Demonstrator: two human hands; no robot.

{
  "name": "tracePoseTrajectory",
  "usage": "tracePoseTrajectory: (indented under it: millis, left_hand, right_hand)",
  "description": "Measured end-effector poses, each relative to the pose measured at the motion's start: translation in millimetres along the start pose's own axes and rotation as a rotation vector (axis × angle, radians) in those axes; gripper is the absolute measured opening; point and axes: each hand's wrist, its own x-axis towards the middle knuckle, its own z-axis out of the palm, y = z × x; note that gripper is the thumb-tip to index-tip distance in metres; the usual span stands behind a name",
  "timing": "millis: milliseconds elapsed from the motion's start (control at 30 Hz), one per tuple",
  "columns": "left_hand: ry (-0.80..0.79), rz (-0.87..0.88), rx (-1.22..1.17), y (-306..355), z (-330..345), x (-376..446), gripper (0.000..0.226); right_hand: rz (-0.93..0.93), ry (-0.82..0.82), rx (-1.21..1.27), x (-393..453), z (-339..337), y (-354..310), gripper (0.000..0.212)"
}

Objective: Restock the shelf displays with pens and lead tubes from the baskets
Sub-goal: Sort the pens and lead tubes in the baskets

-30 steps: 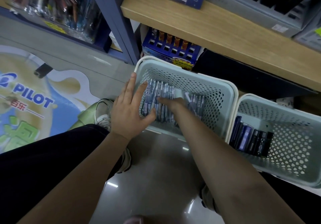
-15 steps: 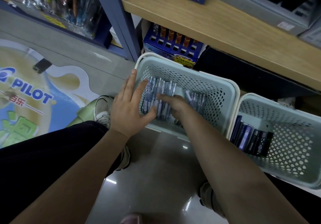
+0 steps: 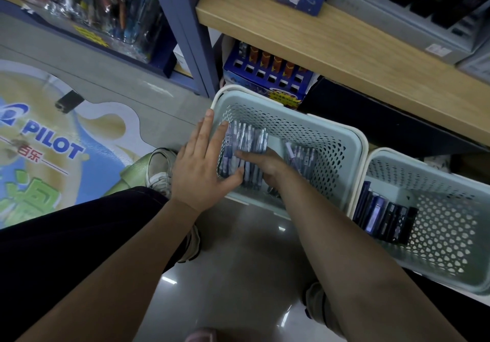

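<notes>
Shop floor, left basket [image 3: 352, 156] below shelf: left hand [image 3: 204, 164] flat, fingers spread, bracing pens [image 3: 245, 140]; right hand [image 3: 262, 162] fingers curl onto bundle. Gather pens aligned before lifting.

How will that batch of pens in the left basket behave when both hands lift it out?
The pens look loose and unbanded, so the row will probably splay or shed strays unless squeezed from both sides. Their glossy clear barrels suggest slipping and rolling. The left hand lies flat against one side, the right hand curls on the row; the load looks light.
</notes>
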Motion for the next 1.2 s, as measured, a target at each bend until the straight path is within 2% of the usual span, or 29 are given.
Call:
tracePoseTrajectory:
  millis: [133,200,267,367,433,467,567,600,633,733,800,867,933,1000,1033,1067,1167,1200]
  left_hand:
    - [0.014,0.003,0.002,1.7,-0.7,0.3,0.079]
    - [0.012,0.004,-0.001,1.6,-0.7,0.4,0.080]
    - [0.011,0.006,-0.004,1.8,-0.6,0.5,0.080]
    - [0.009,0.001,0.002,2.1,-0.8,0.5,0.080]
    - [-0.008,-0.005,0.007,2.6,-1.9,1.0,0.082]
    - [-0.019,-0.006,0.013,3.4,-2.8,1.1,0.083]
    - [-0.068,-0.021,0.054,6.1,-7.6,2.1,0.091]
    - [-0.090,-0.029,0.072,7.0,-9.9,2.4,0.095]
    - [-0.106,-0.036,0.086,9.5,-13.7,2.8,0.100]
    - [-0.125,-0.014,0.021,29.0,-26.1,5.7,0.112]
    - [-0.158,-0.009,-0.187,54.8,-35.2,10.7,0.114]
    - [-0.348,-0.130,-0.515,90.0,-45.7,16.6,0.118]
    - [-0.542,-0.237,-0.734,121.5,-50.0,18.1,0.118]
    - [-0.604,-0.283,-0.824,142.2,-44.9,16.6,0.104]
    - [-0.604,-0.285,-0.842,151.5,-44.7,16.2,0.094]
    - [-0.609,-0.290,-0.845,158.8,-43.7,15.8,0.091]
    - [-0.664,-0.313,-0.825,175.5,-42.1,15.2,0.105]
    - [-0.674,-0.321,-0.817,179.6,-41.1,15.3,0.107]
  right_hand:
    - [0.004,-0.018,0.003,-0.3,-4.2,0.4,0.061]
    - [0.004,-0.060,0.014,-1.0,-8.8,-1.4,0.054]
    - [-0.023,-0.075,0.005,-3.7,-9.6,-2.5,0.037]
    - [-0.069,-0.036,-0.026,-12.1,-10.7,-4.1,0.039]
    - [-0.088,-0.025,-0.029,-25.2,-15.7,-9.6,0.031]
    - [-0.101,-0.018,-0.025,-31.6,-18.6,-10.7,0.035]
    - [-0.145,0.053,-0.051,-53.0,-27.2,-13.3,0.094]
    - [-0.140,0.076,-0.039,-57.7,-30.2,-13.0,0.107]
    - [-0.154,0.090,-0.013,-62.8,-34.5,-12.0,0.115]
    - [-0.187,0.080,0.123,-89.3,-38.9,-14.5,0.119]
    - [-0.215,0.036,0.222,-107.1,-45.6,-15.1,0.106]
    - [-0.211,0.004,0.342,-124.4,-53.9,-13.5,0.080]
    - [-0.181,-0.043,0.383,-145.8,-62.0,-12.0,0.073]
    - [-0.186,-0.108,0.393,-164.3,-71.4,-9.3,0.033]
    - [-0.182,-0.127,0.410,-170.9,-76.0,-6.5,0.023]
    - [-0.185,-0.132,0.425,-177.3,-79.6,-3.6,0.024]
    - [-0.194,-0.097,0.430,-191.2,-88.5,1.6,0.049]
    - [-0.201,-0.081,0.415,-195.5,-90.4,2.5,0.048]
